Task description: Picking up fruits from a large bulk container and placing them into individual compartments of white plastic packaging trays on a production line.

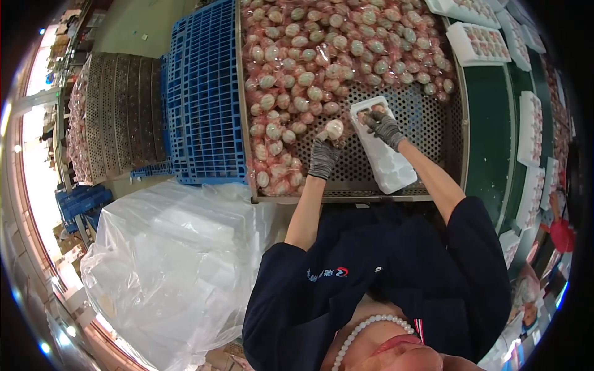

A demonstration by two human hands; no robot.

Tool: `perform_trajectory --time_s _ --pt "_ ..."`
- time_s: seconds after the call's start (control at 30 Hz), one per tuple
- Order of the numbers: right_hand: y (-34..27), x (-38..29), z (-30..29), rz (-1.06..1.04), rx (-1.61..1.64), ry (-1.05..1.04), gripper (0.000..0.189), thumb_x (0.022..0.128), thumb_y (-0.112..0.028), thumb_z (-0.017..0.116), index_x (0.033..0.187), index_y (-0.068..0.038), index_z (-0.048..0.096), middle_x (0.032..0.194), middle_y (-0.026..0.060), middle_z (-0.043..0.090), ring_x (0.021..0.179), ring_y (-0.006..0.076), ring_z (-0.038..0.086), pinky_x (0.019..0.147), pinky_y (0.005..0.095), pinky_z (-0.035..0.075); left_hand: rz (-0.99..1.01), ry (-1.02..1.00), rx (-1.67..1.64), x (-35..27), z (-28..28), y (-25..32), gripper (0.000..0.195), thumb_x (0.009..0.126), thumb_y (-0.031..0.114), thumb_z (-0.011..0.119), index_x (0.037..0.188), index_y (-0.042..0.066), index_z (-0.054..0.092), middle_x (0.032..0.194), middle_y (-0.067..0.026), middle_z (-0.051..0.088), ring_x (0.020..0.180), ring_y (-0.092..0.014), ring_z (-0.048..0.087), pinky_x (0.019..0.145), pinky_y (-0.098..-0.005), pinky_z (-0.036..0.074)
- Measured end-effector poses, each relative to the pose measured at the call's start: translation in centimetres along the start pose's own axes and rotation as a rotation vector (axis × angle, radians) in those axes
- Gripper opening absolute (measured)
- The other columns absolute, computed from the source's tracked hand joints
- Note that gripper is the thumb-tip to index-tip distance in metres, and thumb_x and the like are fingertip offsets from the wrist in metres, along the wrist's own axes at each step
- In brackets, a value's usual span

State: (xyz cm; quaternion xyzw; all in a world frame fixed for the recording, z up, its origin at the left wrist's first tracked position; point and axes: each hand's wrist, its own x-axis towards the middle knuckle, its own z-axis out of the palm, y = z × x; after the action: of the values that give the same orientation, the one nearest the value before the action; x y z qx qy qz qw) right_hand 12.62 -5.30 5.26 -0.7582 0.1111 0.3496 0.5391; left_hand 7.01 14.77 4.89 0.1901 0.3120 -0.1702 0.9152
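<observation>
My left hand (324, 155), in a grey striped knit glove, holds a pale egg in clear wrap (334, 129) above the perforated metal bin floor (355, 164). My right hand (385, 128) wears a matching glove. Its fingertips are closed around a wrapped egg at the far end of a white foam tray (394, 174), partly hiding it. Another reddish wrapped egg (378, 108) sits beside those fingers. The nearer cups of the tray hold nothing. The tray lies slanted in the bin, and a heap of wrapped eggs (306, 79) covers the bin's far and left parts.
The bin's metal rim (343, 199) runs close before me. Blue plastic pallets (209, 102) stand left, beside stacked perforated metal trays (125, 111). Clear plastic sheeting (176, 259) covers white goods near left. A green conveyor belt (487, 139) at right bears filled foam trays (530, 130).
</observation>
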Motion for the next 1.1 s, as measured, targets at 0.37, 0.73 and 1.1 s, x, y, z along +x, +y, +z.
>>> perform_trajectory --time_s 0.37,0.73,1.1 --pt "5.6 -5.4 -5.4 -0.298 0.272 0.131 0.026 0.074 -0.014 0.058 0.098 -0.004 0.052 0.081 0.0018 0.055 0.069 0.0074 0.048 0.062 0.0238 0.042 -0.324 -0.345 0.504 2.5 3.2 -9.2 0.034 0.075 0.025 0.056 0.1 0.003 0.049 0.083 -0.0095 0.056 0.068 -0.017 0.055 0.06 -0.0277 0.047" --pt "7.6 -4.0 -7.3 -0.326 -0.234 0.241 0.041 0.07 -0.022 0.062 0.105 -0.005 0.048 0.085 0.0097 0.055 0.076 0.0198 0.051 0.068 0.0301 0.042 -0.224 -0.047 0.457 4.1 3.5 -12.2 0.022 0.076 0.022 0.056 0.091 0.007 0.05 0.082 -0.0059 0.055 0.069 -0.018 0.055 0.054 -0.0331 0.05" --pt "7.2 -6.5 -4.9 -0.587 -0.89 0.436 0.051 0.066 -0.021 0.06 0.112 -0.008 0.042 0.112 0.0112 0.043 0.102 0.0266 0.042 0.085 0.0374 0.035 0.301 0.026 0.882 8.1 4.7 -14.7 0.01 0.077 0.005 0.047 0.087 0.003 0.049 0.076 -0.0071 0.054 0.063 -0.016 0.05 0.056 -0.0276 0.042"
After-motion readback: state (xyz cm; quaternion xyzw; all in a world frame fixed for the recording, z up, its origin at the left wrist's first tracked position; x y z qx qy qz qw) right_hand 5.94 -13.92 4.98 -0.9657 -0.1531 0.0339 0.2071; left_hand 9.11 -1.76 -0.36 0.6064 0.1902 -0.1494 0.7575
